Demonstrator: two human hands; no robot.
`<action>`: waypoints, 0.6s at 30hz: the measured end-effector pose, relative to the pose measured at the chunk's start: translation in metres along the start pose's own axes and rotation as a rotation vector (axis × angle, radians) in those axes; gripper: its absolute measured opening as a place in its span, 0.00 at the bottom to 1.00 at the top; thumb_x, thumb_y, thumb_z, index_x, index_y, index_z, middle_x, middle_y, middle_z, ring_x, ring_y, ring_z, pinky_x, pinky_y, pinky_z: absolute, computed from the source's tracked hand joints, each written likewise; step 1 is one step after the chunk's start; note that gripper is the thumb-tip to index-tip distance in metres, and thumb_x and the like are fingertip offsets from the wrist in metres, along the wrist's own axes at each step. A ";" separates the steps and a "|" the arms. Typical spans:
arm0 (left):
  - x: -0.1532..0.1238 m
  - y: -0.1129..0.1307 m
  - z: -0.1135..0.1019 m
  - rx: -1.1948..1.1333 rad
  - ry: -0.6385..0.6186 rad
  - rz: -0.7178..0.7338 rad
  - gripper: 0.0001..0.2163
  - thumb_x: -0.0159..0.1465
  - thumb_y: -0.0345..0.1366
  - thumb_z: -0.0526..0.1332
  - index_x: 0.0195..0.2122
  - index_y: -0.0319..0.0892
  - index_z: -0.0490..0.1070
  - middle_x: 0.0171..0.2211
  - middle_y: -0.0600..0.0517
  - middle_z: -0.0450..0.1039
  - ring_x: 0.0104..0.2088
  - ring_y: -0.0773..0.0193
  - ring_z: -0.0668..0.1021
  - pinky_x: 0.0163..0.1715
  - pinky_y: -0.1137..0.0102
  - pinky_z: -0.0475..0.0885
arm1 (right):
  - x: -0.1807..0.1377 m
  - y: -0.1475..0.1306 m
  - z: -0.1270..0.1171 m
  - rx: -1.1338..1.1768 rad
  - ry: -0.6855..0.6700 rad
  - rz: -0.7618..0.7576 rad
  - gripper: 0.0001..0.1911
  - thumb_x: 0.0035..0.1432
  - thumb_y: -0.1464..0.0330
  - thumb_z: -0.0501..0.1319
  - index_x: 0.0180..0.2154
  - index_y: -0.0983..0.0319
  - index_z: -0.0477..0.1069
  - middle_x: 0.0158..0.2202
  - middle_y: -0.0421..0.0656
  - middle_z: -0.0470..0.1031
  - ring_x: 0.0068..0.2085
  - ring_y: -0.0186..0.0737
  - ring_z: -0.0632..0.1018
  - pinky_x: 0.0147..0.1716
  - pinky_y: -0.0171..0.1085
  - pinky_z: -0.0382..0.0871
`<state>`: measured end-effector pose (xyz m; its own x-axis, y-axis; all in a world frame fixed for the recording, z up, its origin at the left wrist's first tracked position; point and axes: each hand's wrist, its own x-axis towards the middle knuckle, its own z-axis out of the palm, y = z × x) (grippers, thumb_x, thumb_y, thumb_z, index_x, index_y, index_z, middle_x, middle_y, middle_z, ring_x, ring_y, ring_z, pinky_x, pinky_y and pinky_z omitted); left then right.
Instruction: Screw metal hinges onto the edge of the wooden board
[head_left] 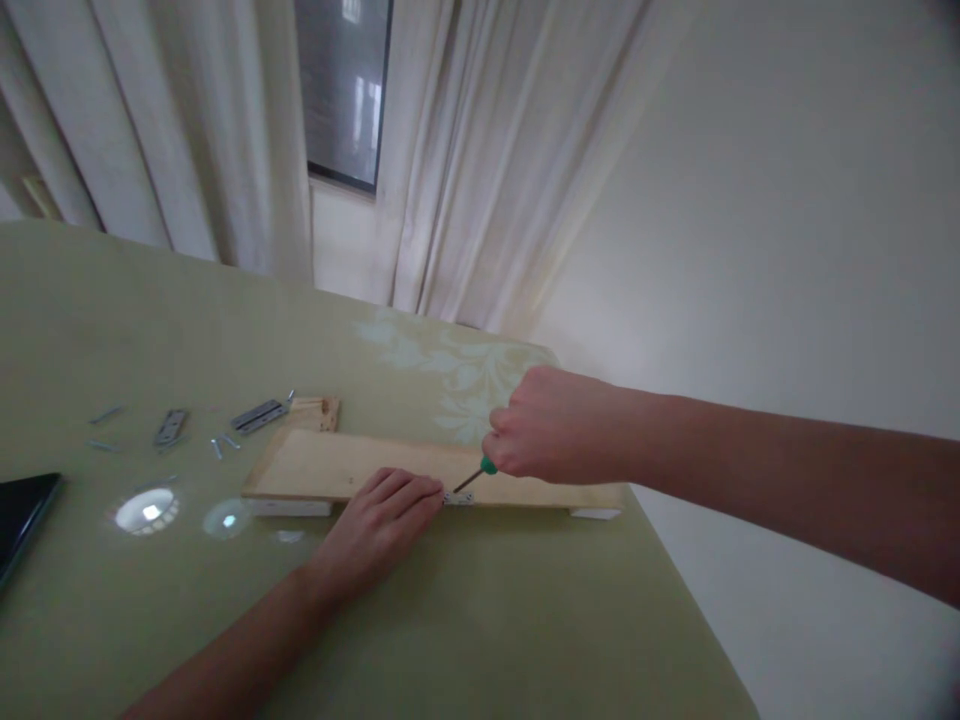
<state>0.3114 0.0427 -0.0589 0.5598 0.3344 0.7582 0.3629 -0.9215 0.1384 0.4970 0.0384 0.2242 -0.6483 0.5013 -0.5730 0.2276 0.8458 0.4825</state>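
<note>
A pale wooden board (420, 458) lies across white-sided blocks on the table. At its front edge sits a small metal hinge (466, 497), partly covered by fingertips. My left hand (386, 515) rests over the front edge, fingers together, holding the left end of the hinge against the wood; its thumb is hidden. My right hand (536, 425) is closed around the green handle of a screwdriver (472, 477). The shaft slants down to the left, and its tip meets the hinge. Whether a screw is under the tip is too small to tell.
Left of the board lie another hinge (172, 427), a longer metal hinge or slide (259, 415) and several screws (217, 448). A dark flat device (26, 515) is at the left edge. The green-covered table (480, 640) ends near the white wall (787, 250); curtains (495, 150) hang behind.
</note>
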 end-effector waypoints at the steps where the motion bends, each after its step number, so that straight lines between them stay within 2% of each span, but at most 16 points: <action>1: 0.000 0.000 -0.001 -0.003 -0.003 -0.003 0.08 0.78 0.29 0.60 0.53 0.38 0.77 0.50 0.46 0.83 0.46 0.56 0.80 0.49 0.60 0.73 | 0.002 0.000 0.002 0.011 0.005 -0.004 0.09 0.71 0.75 0.63 0.38 0.61 0.80 0.29 0.44 0.83 0.30 0.40 0.81 0.25 0.39 0.50; 8: 0.002 0.002 -0.003 -0.007 0.004 -0.014 0.08 0.77 0.29 0.61 0.53 0.38 0.78 0.50 0.46 0.84 0.46 0.57 0.80 0.50 0.61 0.74 | 0.015 0.002 0.013 0.019 0.027 -0.026 0.09 0.72 0.74 0.63 0.37 0.62 0.80 0.29 0.44 0.83 0.30 0.41 0.81 0.24 0.39 0.49; 18: 0.002 0.002 -0.004 -0.004 -0.005 -0.007 0.08 0.76 0.29 0.62 0.53 0.39 0.78 0.50 0.45 0.84 0.47 0.56 0.81 0.50 0.60 0.75 | 0.012 -0.001 0.014 0.012 0.064 -0.030 0.09 0.71 0.74 0.64 0.36 0.61 0.79 0.27 0.43 0.82 0.28 0.41 0.81 0.23 0.39 0.47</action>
<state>0.3098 0.0404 -0.0544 0.5611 0.3417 0.7539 0.3638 -0.9199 0.1462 0.4990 0.0459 0.2071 -0.7003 0.4634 -0.5430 0.2156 0.8625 0.4579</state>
